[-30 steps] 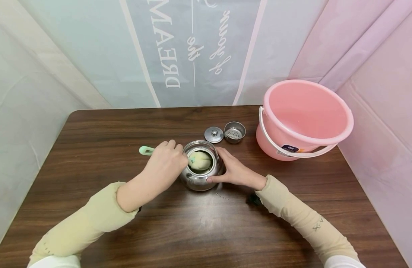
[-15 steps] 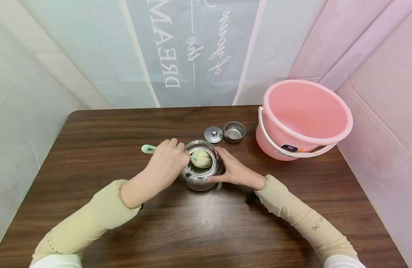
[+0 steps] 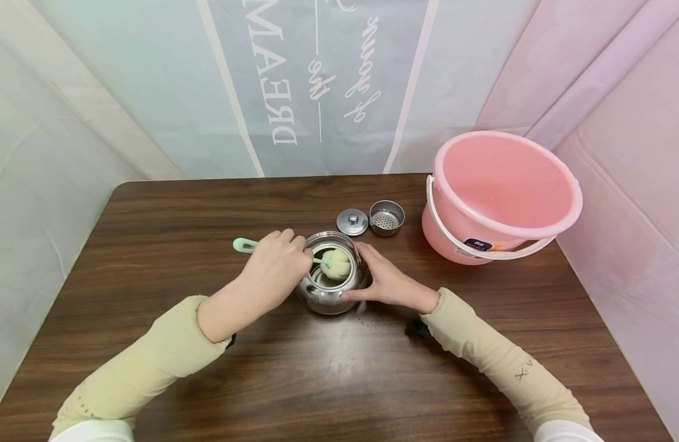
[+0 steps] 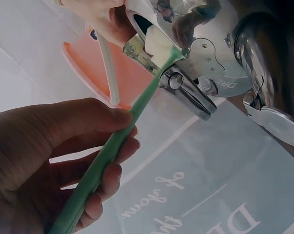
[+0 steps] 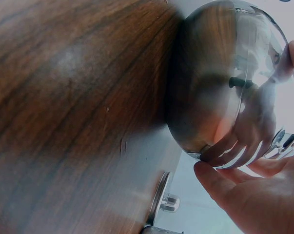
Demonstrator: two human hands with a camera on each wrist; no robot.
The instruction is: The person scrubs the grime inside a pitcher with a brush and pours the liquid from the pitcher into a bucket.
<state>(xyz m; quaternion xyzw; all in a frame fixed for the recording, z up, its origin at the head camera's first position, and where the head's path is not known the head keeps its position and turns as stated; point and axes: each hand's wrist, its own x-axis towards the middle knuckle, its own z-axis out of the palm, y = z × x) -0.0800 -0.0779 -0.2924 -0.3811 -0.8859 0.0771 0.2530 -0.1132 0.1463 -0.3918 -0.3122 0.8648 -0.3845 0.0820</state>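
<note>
My left hand grips the green handle of a sponge brush, fingers wrapped round it. The brush's pale sponge head sits in the round mouth of a shiny steel teapot, near the right side of the opening. The handle's looped end sticks out left of the hand. My right hand holds the teapot from the right, thumb on the near side and fingers round the far side. In the right wrist view, fingertips press the teapot's polished wall. The left wrist view shows the teapot's spout.
Behind the teapot lie its knobbed steel lid and a small perforated strainer. A pink bucket with a white bail stands at the right rear. Small droplets dot the brown table. A dark object lies near the right sleeve.
The sponge head has shifted slightly right and turned inside the teapot's mouth. My left hand has moved a little right and up with the brush. The right hand and teapot stay in place.
</note>
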